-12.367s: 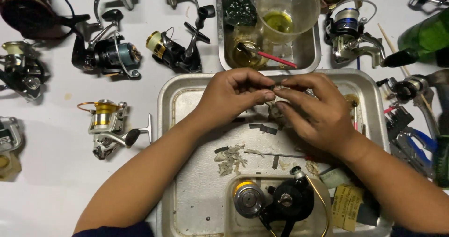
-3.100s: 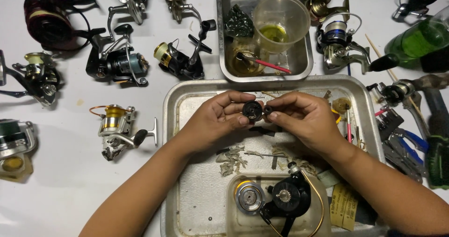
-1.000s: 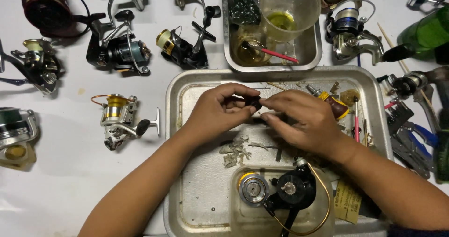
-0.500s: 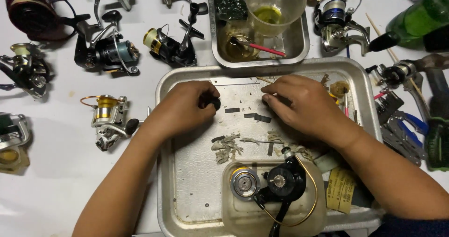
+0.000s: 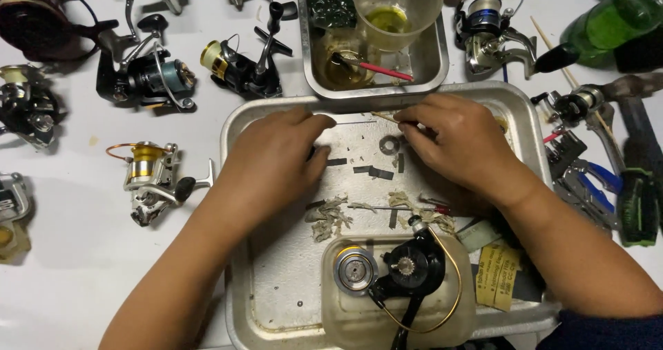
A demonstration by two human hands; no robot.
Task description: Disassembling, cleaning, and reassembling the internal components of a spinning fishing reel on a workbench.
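Note:
Both of my hands are over a large metal tray [image 5: 242, 267]. My left hand [image 5: 273, 163] lies palm down with its fingers curled. Only a dark sliver of a small black part [image 5: 312, 152] shows under it. My right hand [image 5: 456, 143] pinches a thin wooden stick [image 5: 382, 117] at its fingertips, near the tray's far rim. A small metal ring washer [image 5: 390, 143] lies on the tray floor between my hands, beside a few short dark strips [image 5: 373, 172]. Scraps of greyish debris [image 5: 328, 215] lie nearer to me.
A plastic tub [image 5: 345, 322] in the tray holds a black reel body [image 5: 411, 267] and a silver spool [image 5: 354, 270]. Behind is a smaller metal tray [image 5: 435, 60] with an oily plastic cup [image 5: 397, 8]. Several fishing reels [image 5: 148, 177] lie left, and a green bottle [image 5: 611, 25] and pliers [image 5: 587, 184] right.
My left hand has turned palm down and slid right toward the tray's middle, hiding the black part. My right hand has shifted slightly toward the far rim.

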